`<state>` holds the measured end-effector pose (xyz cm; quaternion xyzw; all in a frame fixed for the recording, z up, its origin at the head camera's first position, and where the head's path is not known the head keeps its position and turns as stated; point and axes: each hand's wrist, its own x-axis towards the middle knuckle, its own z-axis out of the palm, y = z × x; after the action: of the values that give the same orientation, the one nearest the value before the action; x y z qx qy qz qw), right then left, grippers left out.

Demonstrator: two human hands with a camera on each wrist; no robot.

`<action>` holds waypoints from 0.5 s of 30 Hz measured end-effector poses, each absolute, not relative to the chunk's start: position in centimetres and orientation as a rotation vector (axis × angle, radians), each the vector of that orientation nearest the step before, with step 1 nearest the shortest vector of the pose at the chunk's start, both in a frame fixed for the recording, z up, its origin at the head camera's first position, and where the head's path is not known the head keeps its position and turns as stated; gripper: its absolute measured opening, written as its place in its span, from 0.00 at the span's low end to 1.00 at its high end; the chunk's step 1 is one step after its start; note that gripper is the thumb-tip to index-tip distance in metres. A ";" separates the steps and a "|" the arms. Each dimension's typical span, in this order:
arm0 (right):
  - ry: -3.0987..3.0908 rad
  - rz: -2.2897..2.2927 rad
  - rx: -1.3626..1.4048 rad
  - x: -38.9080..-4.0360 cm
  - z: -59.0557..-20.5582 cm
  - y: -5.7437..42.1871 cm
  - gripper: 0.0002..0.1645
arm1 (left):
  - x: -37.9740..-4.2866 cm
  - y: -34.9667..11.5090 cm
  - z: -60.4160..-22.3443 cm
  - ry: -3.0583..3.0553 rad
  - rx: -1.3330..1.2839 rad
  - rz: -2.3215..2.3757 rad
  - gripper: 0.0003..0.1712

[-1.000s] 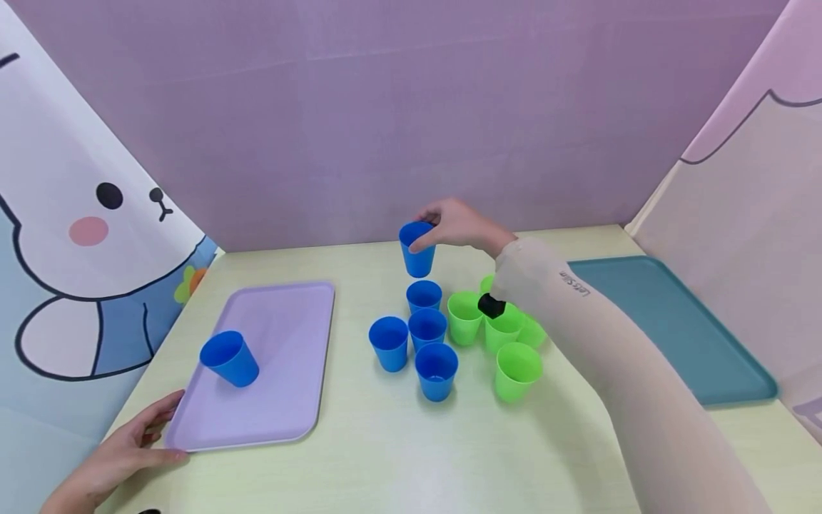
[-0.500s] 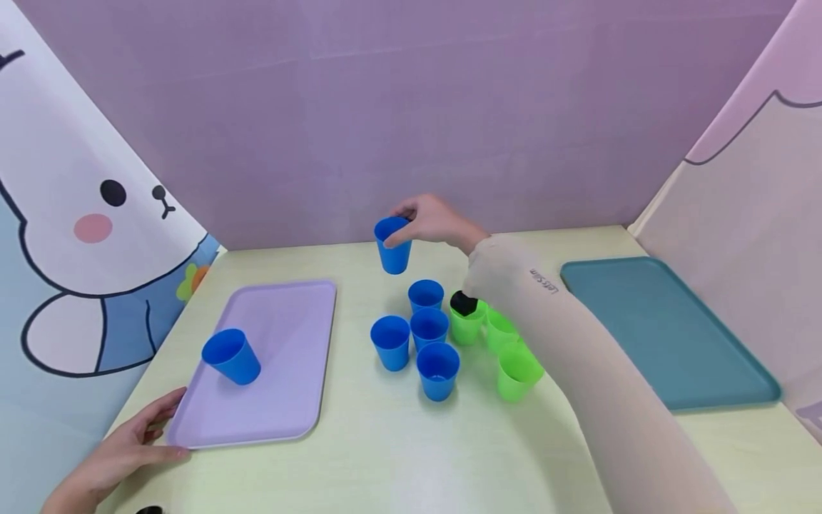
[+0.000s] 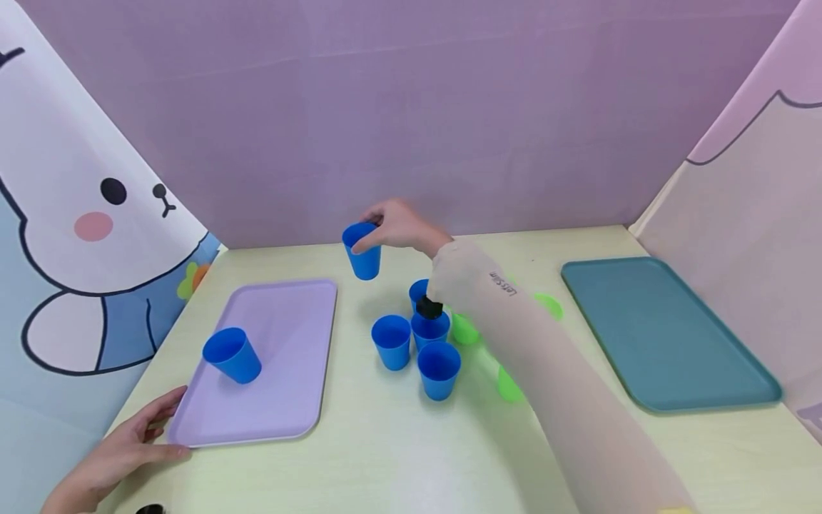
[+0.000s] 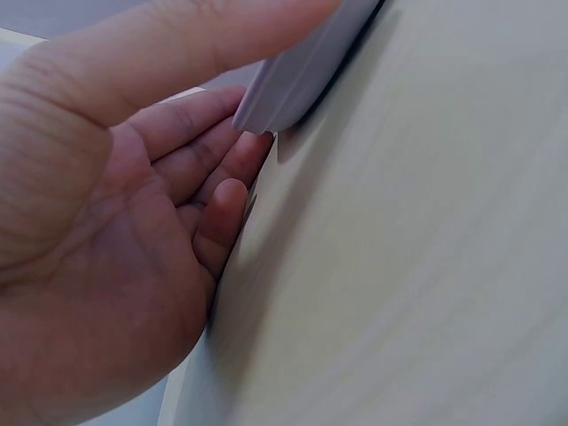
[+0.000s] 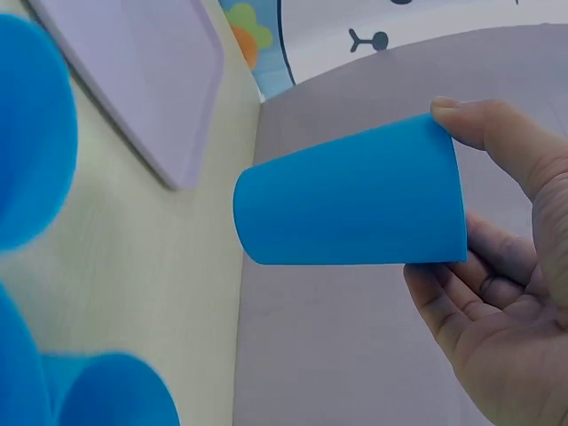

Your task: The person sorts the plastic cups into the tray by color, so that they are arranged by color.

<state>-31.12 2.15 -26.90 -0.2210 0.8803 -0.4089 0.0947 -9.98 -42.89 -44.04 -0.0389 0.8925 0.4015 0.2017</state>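
Observation:
A blue plastic cup (image 3: 364, 258) hangs upright above the back of the table. My right hand (image 3: 401, 227) pinches its rim between thumb and fingers; the right wrist view shows this cup (image 5: 355, 200) side-on. On the left, a blue cup (image 3: 234, 355) lies tilted on a light purple tray (image 3: 276, 407). My left hand (image 3: 131, 442) rests at that tray's near left corner, thumb by the front edge and loosely bent fingers by the left side. Several more blue cups (image 3: 439, 371) stand mid-table. Green cups (image 3: 510, 385) beside them are partly hidden by my right sleeve.
A teal tray (image 3: 674, 335) lies at the right of the pale table (image 3: 372, 457). A purple cloth wall (image 3: 411, 114) closes off the back, with printed panels at both sides. A small dark round object (image 3: 151, 509) shows at the bottom left edge.
My right hand has carried the blue cup leftward along the back of the table, away from the other cups. The sleeve now covers more of the green cups. My left hand stays at the tray's corner.

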 end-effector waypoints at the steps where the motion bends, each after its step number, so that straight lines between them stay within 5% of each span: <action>1: 2.609 -1.209 -0.662 -31.1 -27.0 1.8 0.35 | -10.0 -42.9 -44.0 2.492 -0.109 1.122 0.58; 15: 2.558 -1.199 -0.696 -30.3 -28.4 -3.4 0.34 | -9.6 -42.8 -43.8 2.499 -0.099 1.126 0.57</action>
<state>-30.29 -3.40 -28.35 -0.2378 0.8732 -0.4092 0.1160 -9.58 -42.84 -43.77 -0.0354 0.8930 0.4026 0.1981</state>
